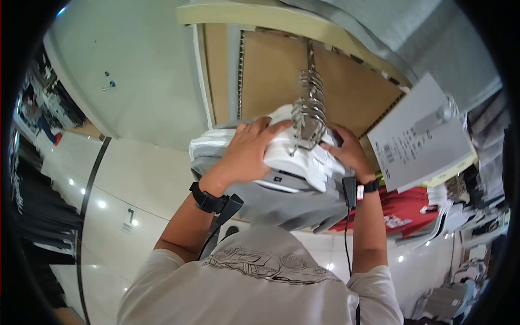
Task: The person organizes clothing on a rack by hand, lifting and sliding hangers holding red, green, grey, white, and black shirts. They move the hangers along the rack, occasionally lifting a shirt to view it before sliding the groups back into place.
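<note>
White clothes [303, 162] hang bunched under metal hanger hooks [309, 115], held from both sides. Reaching forward with the wrist bent, the left hand [246, 151] lies palm-down, fingers spread and clamped over the bundle's top. The right hand [349, 151] clasps the opposite side, fingers curled around it. Grey cloth [281, 205] hangs below the fingers.
</note>
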A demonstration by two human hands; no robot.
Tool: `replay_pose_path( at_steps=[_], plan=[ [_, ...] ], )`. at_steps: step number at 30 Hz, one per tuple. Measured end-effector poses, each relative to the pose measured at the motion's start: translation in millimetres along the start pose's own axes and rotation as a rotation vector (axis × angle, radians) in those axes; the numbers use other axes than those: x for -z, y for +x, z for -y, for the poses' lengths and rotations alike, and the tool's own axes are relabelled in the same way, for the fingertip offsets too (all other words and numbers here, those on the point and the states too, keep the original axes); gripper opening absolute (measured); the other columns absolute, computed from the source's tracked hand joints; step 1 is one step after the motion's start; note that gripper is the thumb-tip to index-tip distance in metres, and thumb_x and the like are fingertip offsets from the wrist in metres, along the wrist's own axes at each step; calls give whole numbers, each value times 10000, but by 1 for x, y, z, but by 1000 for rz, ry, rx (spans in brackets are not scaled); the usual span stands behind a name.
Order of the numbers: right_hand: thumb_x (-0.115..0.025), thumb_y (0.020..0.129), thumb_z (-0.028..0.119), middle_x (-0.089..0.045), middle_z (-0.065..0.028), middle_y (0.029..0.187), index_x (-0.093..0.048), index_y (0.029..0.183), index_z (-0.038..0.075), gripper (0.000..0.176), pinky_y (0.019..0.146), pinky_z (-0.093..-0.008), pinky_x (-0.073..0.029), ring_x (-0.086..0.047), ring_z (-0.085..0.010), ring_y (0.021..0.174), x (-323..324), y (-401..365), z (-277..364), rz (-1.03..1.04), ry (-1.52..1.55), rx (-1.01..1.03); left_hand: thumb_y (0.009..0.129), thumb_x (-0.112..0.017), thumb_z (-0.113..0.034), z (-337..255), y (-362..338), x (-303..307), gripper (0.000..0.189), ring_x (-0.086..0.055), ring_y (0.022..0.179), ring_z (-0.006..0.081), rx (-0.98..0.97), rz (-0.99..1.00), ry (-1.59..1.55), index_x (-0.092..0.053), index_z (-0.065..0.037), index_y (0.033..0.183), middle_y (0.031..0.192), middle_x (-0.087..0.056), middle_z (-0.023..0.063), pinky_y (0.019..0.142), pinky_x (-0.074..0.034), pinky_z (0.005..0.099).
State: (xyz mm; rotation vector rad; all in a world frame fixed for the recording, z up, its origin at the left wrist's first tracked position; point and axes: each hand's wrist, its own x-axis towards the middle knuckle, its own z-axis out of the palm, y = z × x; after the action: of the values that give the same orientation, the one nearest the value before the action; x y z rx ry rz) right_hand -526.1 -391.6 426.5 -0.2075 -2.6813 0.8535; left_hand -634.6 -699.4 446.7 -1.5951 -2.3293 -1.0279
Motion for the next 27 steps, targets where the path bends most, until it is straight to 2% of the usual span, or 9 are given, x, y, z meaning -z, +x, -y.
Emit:
replay_pose_path(
  at_steps=[2,5,8,13,16,17,20,23,27],
  plan=[
    [-853,789,285,-660,-192,1254,-625,1306,13,627,1041,-388,-472,-631,-339,1173,-8,0,-8,-92,-95,40,658,-762,-60,1,-4,-7,894,-473,1311,398,-1,-8,37,-448,-122,1492,1432,-487,221,1099,-333,442],
    [-818,829,273,-648,-184,1275,-627,1307,23,572,1059,-385,-458,-613,-325,1204,-8,-11,-16,-186,-181,120,643,-709,25,1,-4,-7,925,-504,1253,372,-29,-130,15,-463,-218,1501,1331,-525,181,1072,-345,427],
    [-795,849,248,-646,-176,1277,-626,1300,23,532,1064,-387,-450,-606,-320,1211,-7,-42,-20,-257,-60,-88,640,-711,27,5,-3,-11,925,-510,1238,370,-51,-135,20,-464,-213,1498,1315,-529,181,1069,-348,424],
    [-724,903,145,-671,-164,1175,-683,1170,20,297,1018,-398,-458,-619,-323,1130,-21,-104,5,-524,-63,-70,638,-708,3,19,4,-17,893,-543,1192,389,-66,-89,52,-477,-182,1481,1325,-546,195,990,-383,454],
    [-738,899,164,-662,-156,1159,-681,1169,17,312,1010,-400,-460,-618,-328,1101,-28,-129,19,-525,-15,-30,650,-668,17,29,3,-24,861,-536,1216,400,-112,-110,50,-476,-133,1476,1370,-542,209,996,-378,453],
    [-799,860,241,-646,-166,1180,-699,1161,23,385,923,-412,-504,-617,-360,1089,-26,-130,23,-484,-32,80,649,-633,40,26,-1,-24,843,-531,1233,430,-110,-119,78,-463,-59,1469,1415,-536,229,1014,-401,475],
    [-827,828,286,-646,-168,1135,-701,1148,24,432,894,-418,-511,-621,-352,1041,-36,-136,44,-369,101,30,654,-612,56,32,-8,-33,852,-529,1241,457,-85,-177,5,-436,-15,1485,1421,-546,243,1041,-425,498],
    [-840,798,310,-633,-165,1081,-657,1151,3,503,865,-438,-516,-613,-360,1010,-36,-132,55,-363,-25,72,656,-486,103,27,-10,-37,918,-543,1271,414,-54,-218,57,-397,-57,1557,1467,-552,181,1111,-410,417],
    [-824,795,226,-644,-183,1100,-598,1236,46,527,872,-450,-517,-631,-380,1023,-43,-120,74,-216,-134,53,637,-464,115,24,-11,-37,950,-532,1314,393,-68,-208,12,-380,-60,1568,1514,-523,159,1137,-396,411]
  ],
)
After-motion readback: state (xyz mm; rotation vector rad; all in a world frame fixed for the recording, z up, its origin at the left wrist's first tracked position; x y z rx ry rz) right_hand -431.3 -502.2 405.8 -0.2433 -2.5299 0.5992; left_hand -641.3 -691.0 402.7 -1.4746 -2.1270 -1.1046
